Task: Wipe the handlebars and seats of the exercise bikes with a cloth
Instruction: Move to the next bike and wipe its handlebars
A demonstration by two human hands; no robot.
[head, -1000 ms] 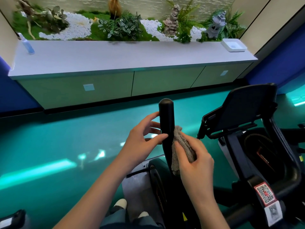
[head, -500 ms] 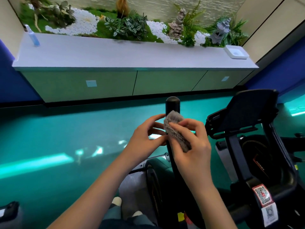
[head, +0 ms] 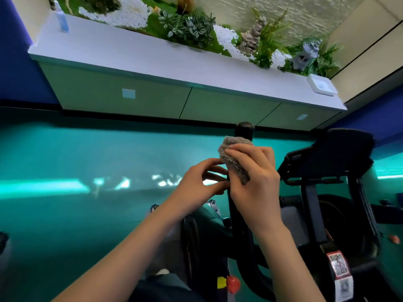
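My right hand (head: pixel 255 184) grips the cloth (head: pixel 234 158) around the handlebar (head: pixel 244 128) and has slid up from mid-shaft to just under its tip. My left hand (head: pixel 200 184) pinches the shaft below. This bar seems nearly wiped.

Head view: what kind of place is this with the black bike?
Most likely a gym or fitness room. A black exercise bike stands on a shiny green floor, a right hand wipes its handlebar with a cloth, and a code sticker is on the frame.
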